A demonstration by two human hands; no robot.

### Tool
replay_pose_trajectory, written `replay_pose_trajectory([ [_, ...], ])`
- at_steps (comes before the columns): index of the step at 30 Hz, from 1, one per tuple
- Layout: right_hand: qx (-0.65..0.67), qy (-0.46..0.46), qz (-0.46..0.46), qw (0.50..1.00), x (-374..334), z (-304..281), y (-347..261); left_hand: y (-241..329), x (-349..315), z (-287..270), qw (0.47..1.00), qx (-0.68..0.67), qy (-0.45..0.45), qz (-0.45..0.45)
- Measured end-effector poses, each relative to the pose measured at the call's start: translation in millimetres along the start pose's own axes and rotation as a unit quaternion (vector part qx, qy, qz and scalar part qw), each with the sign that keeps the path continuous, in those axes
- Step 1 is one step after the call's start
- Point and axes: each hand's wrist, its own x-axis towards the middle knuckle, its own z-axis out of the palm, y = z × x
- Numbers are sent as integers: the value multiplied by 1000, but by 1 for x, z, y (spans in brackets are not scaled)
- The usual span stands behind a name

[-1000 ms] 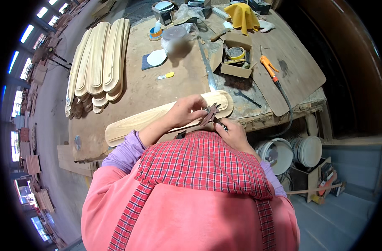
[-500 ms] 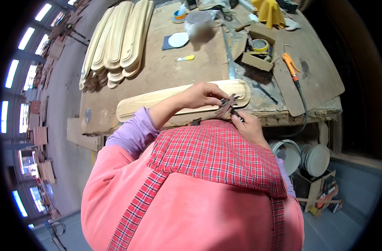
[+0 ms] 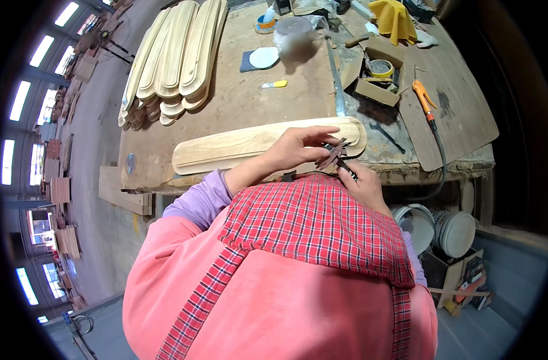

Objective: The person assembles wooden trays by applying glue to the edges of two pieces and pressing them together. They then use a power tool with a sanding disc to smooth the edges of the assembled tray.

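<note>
My right hand [image 3: 364, 187] is closed around a slim black tool [image 3: 347, 171] that points up and left. At its tip is a bunch of dark brown strips [image 3: 330, 159], which look like sandpaper. The lower fingers of my left hand [image 3: 293, 147] close on these strips, while its index finger stretches out above them. Just beyond my hands lies a long pale wooden board [image 3: 226, 147] with rounded ends and a stepped edge. The strips are in front of its right end, and my left hand covers part of its near edge.
Similar boards [image 3: 172, 54] are stacked at the far left of the workbench [image 3: 238, 99]. A yellow-handled scraper [image 3: 277, 84], a wrench [image 3: 386, 138], a cardboard box [image 3: 374, 90] with tape and an orange air gun [image 3: 424, 96] with hose lie about. White buckets [image 3: 455, 233] stand below right.
My left index finger has lifted and straightened away from the strips. My right hand keeps its hold on the black tool. The whole view has shifted slightly.
</note>
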Motion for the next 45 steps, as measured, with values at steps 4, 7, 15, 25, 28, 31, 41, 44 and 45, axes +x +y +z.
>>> replay_pose_trajectory([
  [4,0,-35,27,999,0,-1,-1,-2,2,6,999,-43,20,-17],
  [7,-1,-35,41,999,-1,-1,0,-2,3,8,998,-46,7,42],
  [15,0,-19,14,1000,-3,-1,-5,-13,7,-6,990,130,1,-50],
  [25,-8,-56,13,998,-2,-1,-8,-10,-4,-15,972,227,6,-60],
  [28,-22,-56,13,998,-2,3,-3,-3,-9,-16,981,179,-21,76],
  [31,-21,-70,4,997,-1,3,-4,-3,-13,-13,979,203,14,2],
  [41,-33,-98,-2,995,2,7,-7,1,-29,-8,979,184,76,-47],
  [44,-25,-102,-1,994,3,6,-11,-4,-28,-12,967,254,21,-25],
  [45,-27,-97,-5,995,2,8,-7,-2,-29,-11,975,219,12,35],
])
